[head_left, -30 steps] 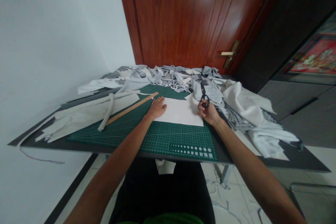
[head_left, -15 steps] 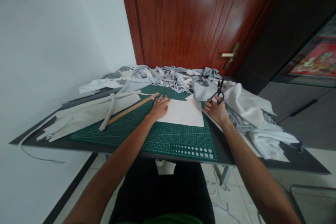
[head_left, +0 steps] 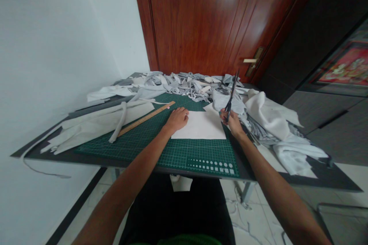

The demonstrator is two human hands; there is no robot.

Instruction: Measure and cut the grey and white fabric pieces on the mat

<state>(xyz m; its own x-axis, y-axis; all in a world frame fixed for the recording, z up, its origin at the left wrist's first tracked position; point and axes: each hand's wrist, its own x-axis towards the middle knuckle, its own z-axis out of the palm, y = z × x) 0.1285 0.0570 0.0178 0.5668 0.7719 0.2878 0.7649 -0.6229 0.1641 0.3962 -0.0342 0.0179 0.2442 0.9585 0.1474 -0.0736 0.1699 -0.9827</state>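
Note:
On the green cutting mat lies a flat white rectangular sheet; whether it is cloth or paper I cannot tell. My left hand rests on its upper left edge, the fingers curled and drawn together on it. At the sheet's right edge, my right hand holds a pair of dark scissors by the handles. The blades point up and away from me, slightly blurred. A smaller white piece sits behind the sheet, next to my right hand.
A wooden ruler lies slanted across the mat's left side, beside long pale fabric strips. Grey and white scraps heap along the back by the door. Folded white cloth is piled on the right.
My right hand has moved left and turned the scissors upright, close to the sheet. The left hand's fingers have curled in from lying spread, and the sheet has shifted slightly right and nearer.

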